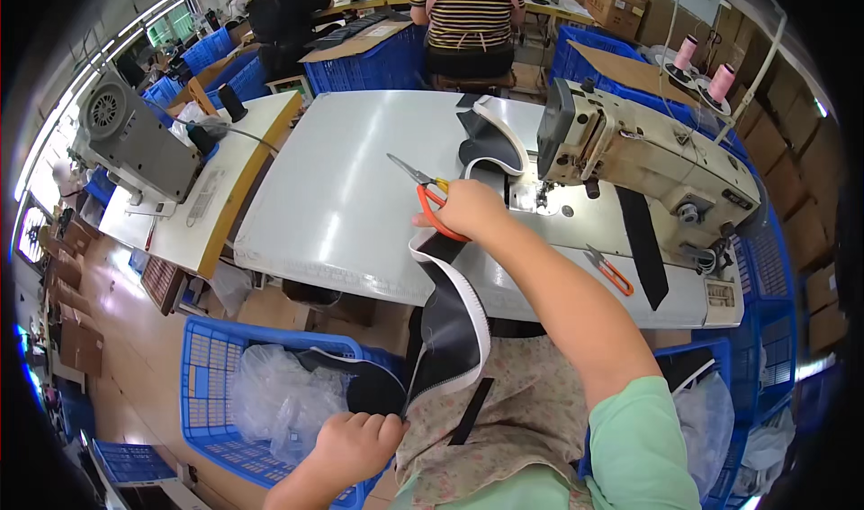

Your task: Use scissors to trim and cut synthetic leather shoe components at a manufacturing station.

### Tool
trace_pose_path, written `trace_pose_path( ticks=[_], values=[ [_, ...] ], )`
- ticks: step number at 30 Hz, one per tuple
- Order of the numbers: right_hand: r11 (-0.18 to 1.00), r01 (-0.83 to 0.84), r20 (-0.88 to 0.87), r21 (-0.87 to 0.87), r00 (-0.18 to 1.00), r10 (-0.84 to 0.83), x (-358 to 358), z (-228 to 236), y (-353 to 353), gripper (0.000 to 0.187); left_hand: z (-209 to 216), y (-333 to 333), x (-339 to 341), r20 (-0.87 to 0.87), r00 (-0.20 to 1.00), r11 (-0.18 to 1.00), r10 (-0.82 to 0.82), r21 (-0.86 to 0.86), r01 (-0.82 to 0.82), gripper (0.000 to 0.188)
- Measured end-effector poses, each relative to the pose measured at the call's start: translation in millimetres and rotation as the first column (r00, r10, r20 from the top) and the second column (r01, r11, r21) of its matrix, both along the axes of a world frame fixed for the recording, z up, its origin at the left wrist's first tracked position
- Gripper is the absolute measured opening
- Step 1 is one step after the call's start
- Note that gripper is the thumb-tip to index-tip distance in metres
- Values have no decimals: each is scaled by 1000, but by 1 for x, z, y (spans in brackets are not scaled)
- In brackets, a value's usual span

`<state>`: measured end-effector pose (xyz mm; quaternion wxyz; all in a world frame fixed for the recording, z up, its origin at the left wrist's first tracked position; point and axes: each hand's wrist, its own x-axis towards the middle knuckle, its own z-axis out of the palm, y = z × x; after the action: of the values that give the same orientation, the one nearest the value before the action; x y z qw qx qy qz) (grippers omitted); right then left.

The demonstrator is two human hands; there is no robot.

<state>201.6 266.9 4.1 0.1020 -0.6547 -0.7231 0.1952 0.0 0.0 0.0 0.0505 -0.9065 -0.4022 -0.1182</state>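
My right hand (472, 209) is closed around scissors (430, 199) with red-orange handles, above the white sewing table. Their blades point to the far left. A long black strip with a white zipper edge (447, 334) hangs from the table's front edge into my lap. Near the lap my left hand (362, 447), a closed fist, grips its lower end. The strip passes under my right hand, and a black and white length (493, 141) curls on the table beside the sewing machine (648, 150). Whether these are one piece is hidden by my hand.
On the table lie orange-handled snips (612, 271) and a black strip (641, 244). A blue basket (202, 375) with clear plastic and black pieces stands at my left. Pink thread cones (721, 83) rise behind the machine. A person (468, 15) sits beyond the table.
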Motion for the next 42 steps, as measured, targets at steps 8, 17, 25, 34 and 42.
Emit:
trace_pose_path(
  ticks=[8, 17, 25, 34, 42],
  values=[
    [907, -169, -73, -385, 986, 153, 11, -5, 9, 25, 1, -7, -1, -64, 994, 995, -87, -62, 83, 22],
    [976, -178, -692, -127, 720, 41, 54, -4, -75, 21, 10, -16, -64, 343, 718, 742, 606, -568, -356, 15],
    [960, -208, -813, -188, 582, -33, 48, -18, -119, 16, 10, -18, -89, 533, 417, 639, 736, -751, -168, 34],
    [936, -201, -872, -290, 459, -172, 38, -23, -124, 18, 14, -25, -78, 587, -252, 587, 770, -805, -80, 29],
    [961, -142, -938, -235, 292, -186, 26, -15, -108, 19, 11, 16, -81, 276, -519, 555, 809, -67, 829, 44]
  ],
)
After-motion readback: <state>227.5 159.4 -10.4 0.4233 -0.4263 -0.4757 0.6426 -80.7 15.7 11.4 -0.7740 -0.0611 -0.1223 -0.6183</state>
